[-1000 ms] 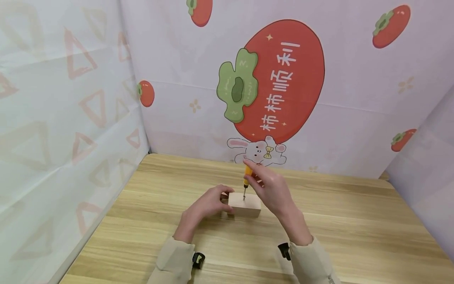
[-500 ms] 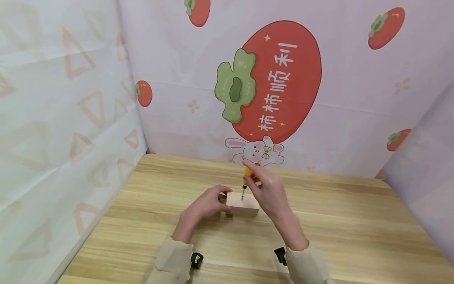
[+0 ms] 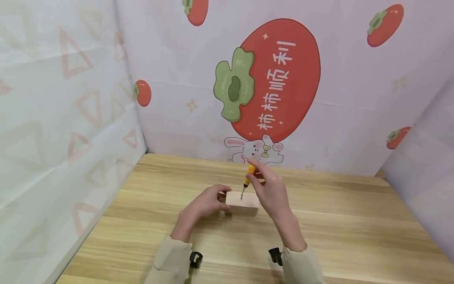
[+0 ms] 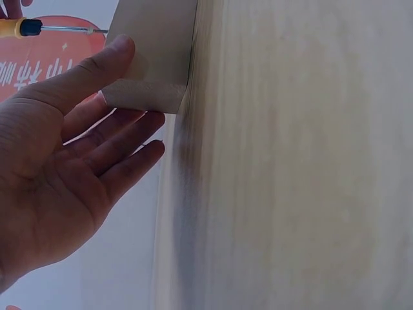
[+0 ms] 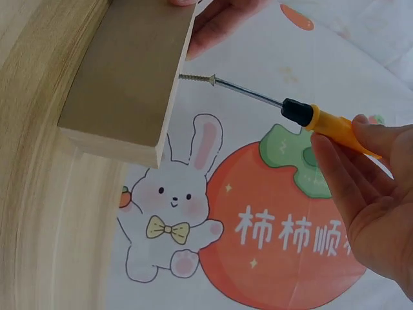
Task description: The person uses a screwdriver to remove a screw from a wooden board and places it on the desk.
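A pale wooden block (image 3: 242, 204) rests on the table, its left end gripped by my left hand (image 3: 208, 201), thumb in front and fingers behind. From the block's top rises a screw (image 5: 196, 78), much of its thread still showing. My right hand (image 3: 274, 191) pinches the yellow handle of a screwdriver (image 3: 247, 179) between thumb and fingers. The screwdriver's tip meets the screw head, and its shaft leans with the handle to the right. In the left wrist view, the thumb (image 4: 106, 68) presses the block's near face.
The wood-grain table (image 3: 347, 228) extends around the block on all sides. Behind it stands a white backdrop (image 3: 177, 118) printed with persimmons and a rabbit; a patterned sheet (image 3: 71, 138) hangs at the left.
The screwdriver has gone from nearly upright to leaning right, its handle moving with the right hand. The left hand keeps its grip on the block. The head view has shifted slightly.
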Motion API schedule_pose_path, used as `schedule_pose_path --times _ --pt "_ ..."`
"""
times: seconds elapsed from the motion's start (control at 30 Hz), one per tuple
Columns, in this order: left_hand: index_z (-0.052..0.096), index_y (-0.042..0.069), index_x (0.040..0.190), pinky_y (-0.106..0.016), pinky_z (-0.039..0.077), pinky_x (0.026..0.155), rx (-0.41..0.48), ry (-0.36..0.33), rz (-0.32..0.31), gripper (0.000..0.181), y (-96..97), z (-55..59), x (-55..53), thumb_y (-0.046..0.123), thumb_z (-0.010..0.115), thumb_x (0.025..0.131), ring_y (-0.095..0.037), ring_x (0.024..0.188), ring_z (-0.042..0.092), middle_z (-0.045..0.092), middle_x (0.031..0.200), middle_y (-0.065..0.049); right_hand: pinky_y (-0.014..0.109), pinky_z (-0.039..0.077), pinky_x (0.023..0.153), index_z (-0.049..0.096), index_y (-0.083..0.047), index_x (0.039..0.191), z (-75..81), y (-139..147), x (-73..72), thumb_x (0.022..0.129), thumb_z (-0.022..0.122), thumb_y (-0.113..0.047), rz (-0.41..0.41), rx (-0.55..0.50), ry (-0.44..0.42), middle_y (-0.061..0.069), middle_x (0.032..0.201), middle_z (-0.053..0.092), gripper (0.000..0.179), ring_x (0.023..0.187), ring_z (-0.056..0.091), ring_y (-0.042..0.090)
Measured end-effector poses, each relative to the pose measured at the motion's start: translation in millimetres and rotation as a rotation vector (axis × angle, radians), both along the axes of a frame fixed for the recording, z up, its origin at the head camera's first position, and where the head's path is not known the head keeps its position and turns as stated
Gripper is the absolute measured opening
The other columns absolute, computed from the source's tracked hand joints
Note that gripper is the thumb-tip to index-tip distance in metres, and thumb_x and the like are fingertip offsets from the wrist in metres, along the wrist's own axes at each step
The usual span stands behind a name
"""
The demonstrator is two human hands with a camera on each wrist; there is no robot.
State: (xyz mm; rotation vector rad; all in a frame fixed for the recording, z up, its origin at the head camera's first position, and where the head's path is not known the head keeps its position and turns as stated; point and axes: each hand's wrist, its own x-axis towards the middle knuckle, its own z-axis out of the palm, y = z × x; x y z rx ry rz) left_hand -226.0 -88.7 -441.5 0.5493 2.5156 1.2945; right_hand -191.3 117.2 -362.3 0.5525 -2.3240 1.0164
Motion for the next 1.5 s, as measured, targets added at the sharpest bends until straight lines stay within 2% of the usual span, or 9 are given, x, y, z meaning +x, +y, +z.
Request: schedule_pose_path --times 0.13,0.3,0.37,0.63,0.73,0.9,1.07,1.5 --pt "0.060 0.009 0.135 -0.041 0.051 0.104 -0.012 0.018 -0.013 0.061 0.0 -0.2 -2.0 0.020 0.084 0.079 -0.028 0.120 0.063 0.060 0.134 -0.009 0.028 0.062 0.070 0.063 -0.013 0.132 -1.1 0.4 -0.5 0.086 0.074 0.000 0.015 0.036 0.026 0.007 0.103 0.071 0.049 0.090 0.071 0.018" --pt "0.063 0.010 0.130 -0.042 0.052 0.102 0.004 0.012 -0.032 0.055 0.0 0.8 -2.7 0.016 0.084 0.080 -0.028 0.119 0.064 0.062 0.128 -0.008 0.024 0.060 0.068 0.063 -0.012 0.131 -2.7 -3.2 -1.6 0.090 0.069 0.001 0.086 0.090 0.070 0.006 0.094 0.070 0.043 0.081 0.065 0.013" --pt "0.063 0.010 0.130 -0.042 0.052 0.102 0.009 0.004 -0.038 0.054 0.2 0.9 -2.5 0.015 0.083 0.080 -0.028 0.119 0.063 0.062 0.128 -0.008 0.024 0.059 0.067 0.064 -0.012 0.130 -2.7 -3.1 -1.4 0.091 0.067 0.001 0.118 0.092 0.064 0.005 0.092 0.069 0.041 0.079 0.062 0.012" --pt "0.063 0.014 0.131 -0.042 0.051 0.104 0.001 -0.012 -0.018 0.054 0.9 1.2 0.5 0.018 0.083 0.081 -0.027 0.121 0.062 0.060 0.129 -0.006 0.027 0.061 0.074 0.063 -0.017 0.133 -2.8 -2.6 -3.5 0.094 0.063 0.000 0.186 0.044 -0.003 0.005 0.103 0.069 0.042 0.086 0.064 0.015" --pt "0.063 0.014 0.131 -0.043 0.051 0.103 -0.002 -0.011 -0.011 0.054 0.7 1.8 1.0 0.019 0.083 0.081 -0.027 0.120 0.062 0.061 0.129 -0.005 0.026 0.061 0.070 0.063 -0.020 0.133 -4.3 -4.5 -4.7 0.094 0.065 -0.004 0.159 0.035 -0.019 0.006 0.103 0.065 0.042 0.088 0.065 0.016" --pt "0.062 0.013 0.132 -0.043 0.051 0.103 -0.007 -0.010 -0.008 0.056 1.6 3.2 0.9 0.019 0.083 0.081 -0.027 0.120 0.063 0.061 0.131 -0.006 0.023 0.060 0.064 0.066 -0.019 0.128 -5.7 -5.8 -3.4 0.087 0.076 -0.012 0.052 -0.011 -0.013 0.007 0.100 0.056 0.043 0.087 0.064 0.017" --pt "0.062 0.012 0.132 -0.042 0.052 0.102 -0.007 -0.001 -0.019 0.056 2.5 3.9 -0.3 0.018 0.083 0.081 -0.027 0.119 0.063 0.061 0.131 -0.007 0.022 0.059 0.064 0.069 -0.018 0.126 -6.5 -5.0 -3.1 0.085 0.077 -0.009 -0.020 -0.066 0.011 0.006 0.094 0.059 0.043 0.081 0.065 0.015" --pt "0.062 0.012 0.133 -0.042 0.051 0.104 -0.031 0.020 -0.023 0.057 1.7 4.2 -0.5 0.020 0.083 0.081 -0.028 0.120 0.063 0.060 0.132 -0.007 0.027 0.061 0.066 0.069 -0.014 0.125 -5.8 -5.3 -3.2 0.084 0.078 -0.004 0.019 -0.046 0.057 0.006 0.090 0.059 0.043 0.075 0.063 0.014"
